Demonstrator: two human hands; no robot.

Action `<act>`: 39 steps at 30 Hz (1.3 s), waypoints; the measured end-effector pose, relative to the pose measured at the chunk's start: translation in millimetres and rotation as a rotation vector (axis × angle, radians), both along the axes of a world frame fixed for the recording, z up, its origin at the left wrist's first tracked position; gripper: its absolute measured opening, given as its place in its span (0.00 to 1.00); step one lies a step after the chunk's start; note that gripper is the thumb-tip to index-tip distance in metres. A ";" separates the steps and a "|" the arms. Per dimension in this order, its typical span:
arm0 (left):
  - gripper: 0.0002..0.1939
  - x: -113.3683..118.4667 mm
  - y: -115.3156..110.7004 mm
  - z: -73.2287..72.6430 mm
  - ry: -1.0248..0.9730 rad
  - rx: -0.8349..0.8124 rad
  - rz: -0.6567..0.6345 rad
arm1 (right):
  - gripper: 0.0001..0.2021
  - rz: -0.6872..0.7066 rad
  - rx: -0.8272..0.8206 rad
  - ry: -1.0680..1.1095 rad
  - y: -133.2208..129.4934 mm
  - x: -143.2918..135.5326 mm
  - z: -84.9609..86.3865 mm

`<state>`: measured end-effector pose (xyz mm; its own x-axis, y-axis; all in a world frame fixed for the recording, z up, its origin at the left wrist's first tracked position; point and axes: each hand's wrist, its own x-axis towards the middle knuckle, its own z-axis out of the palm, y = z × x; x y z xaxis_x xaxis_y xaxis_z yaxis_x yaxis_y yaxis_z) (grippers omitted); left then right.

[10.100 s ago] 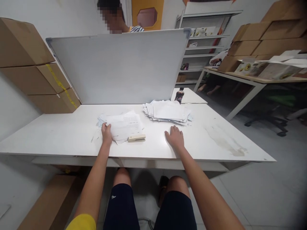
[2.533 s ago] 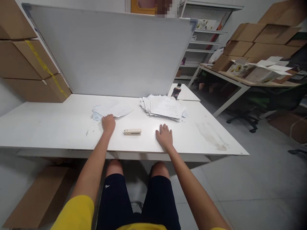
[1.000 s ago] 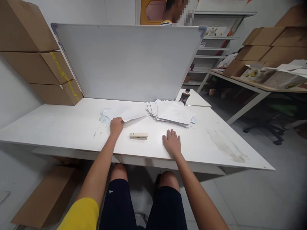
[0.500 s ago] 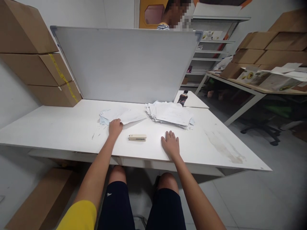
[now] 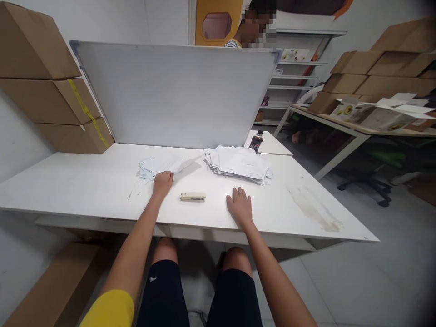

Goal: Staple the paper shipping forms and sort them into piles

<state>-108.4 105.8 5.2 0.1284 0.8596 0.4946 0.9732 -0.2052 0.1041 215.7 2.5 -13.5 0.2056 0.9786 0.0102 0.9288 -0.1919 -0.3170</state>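
Observation:
My left hand (image 5: 163,183) is closed on the near edge of some paper sheets (image 5: 160,163) at the left of the table. The sheets' right end is lifted and casts a shadow on the table. Palm down, my right hand (image 5: 240,206) lies flat on the white table (image 5: 207,218) with its fingers a little apart and nothing in it. A cream stapler (image 5: 192,196) lies between my two hands. Beyond my right hand is a thick, uneven stack of papers (image 5: 238,162).
A whiteboard (image 5: 177,95) stands across the table's back. Cardboard boxes (image 5: 68,102) are piled at the left. A dark bottle (image 5: 256,141) stands behind the paper stack. Another person (image 5: 245,32) is behind the board. At right, a second table (image 5: 334,122) bears boxes.
The right end of the sheets at my left hand has risen further off the table. My right hand stays flat in place. The view has shifted slightly.

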 end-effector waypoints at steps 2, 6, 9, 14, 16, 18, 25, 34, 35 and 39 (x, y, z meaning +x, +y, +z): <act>0.16 -0.9 2.5 -3.0 -0.015 -0.010 -0.030 | 0.32 0.001 0.004 0.006 -0.3 -0.2 0.8; 0.20 -2.3 8.4 -9.5 0.001 -0.075 -0.024 | 0.32 0.000 0.017 0.020 -0.6 -0.6 1.1; 0.22 -2.8 10.4 -12.4 -0.012 -0.129 0.024 | 0.32 0.000 0.026 0.023 -0.4 -0.7 0.5; 0.23 -3.7 10.5 -15.1 -0.063 -0.143 0.029 | 0.32 0.002 0.003 -0.002 -0.4 -0.5 1.3; 0.22 -3.6 10.1 -14.7 -0.067 -0.142 0.027 | 0.32 0.000 -0.008 -0.015 -0.6 -0.7 2.3; 0.20 -3.0 9.1 -13.0 -0.054 -0.138 0.024 | 0.32 -0.002 -0.012 -0.017 -0.7 -0.9 3.0; 0.16 1.4 -0.1 -1.1 -0.030 -0.108 0.012 | 0.32 -0.005 -0.009 -0.008 0.5 -1.2 1.3; 0.15 -4.6 1.0 1.9 -0.099 0.037 -0.010 | 0.32 -0.007 -0.013 0.023 2.3 -0.7 0.7; 0.14 -5.2 3.0 0.1 -0.082 0.023 -0.051 | 0.32 -0.005 -0.009 0.022 2.5 -0.7 0.6; 0.15 -5.4 10.0 -7.5 -0.035 -0.056 -0.140 | 0.32 -0.003 0.005 0.018 2.7 -0.8 0.5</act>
<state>-113.9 115.8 -2.4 0.2330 0.8608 0.4524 0.9309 -0.3320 0.1522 214.8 5.3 -13.0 0.2092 0.9778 0.0114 0.9223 -0.1934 -0.3345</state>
